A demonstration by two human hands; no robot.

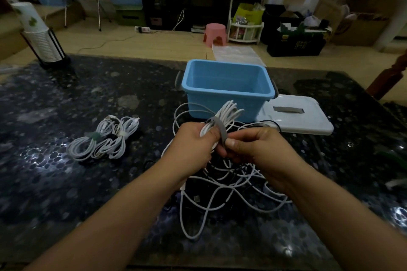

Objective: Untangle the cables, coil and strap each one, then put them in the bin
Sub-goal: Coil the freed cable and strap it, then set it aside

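A bundle of white cable point(222, 122) is held above the middle of the dark speckled desk point(66, 182), just in front of the blue bin point(226, 86). The left hand point(193, 147) is closed around the lower part of the bundle, and the end of a grey strap point(220, 127) wrapped over the bundle is pinched by the thumb and fingers of the right hand point(253, 147).

Beneath both hands a loose tangle of white and black cables point(220, 187) is spread over the desk, reaching from the bin's front wall toward the near edge. The near edge is crossed by both forearms. The bin stands open, with nothing seen inside it, and its pale lid point(297, 116) lies flat just to the right, touching or nearly touching the bin's corner.

To the left, well apart from the tangle, strapped white coils point(105, 138) lie side by side, with open desk surface around them and farther left. At the far left corner a black rack holding stacked paper cups point(39, 35) stands near the far edge. A dark wooden post point(392, 75) rises at the right edge of the desk. Beyond the far edge a pink stool point(215, 34) is seen on the floor among boxes and crates.
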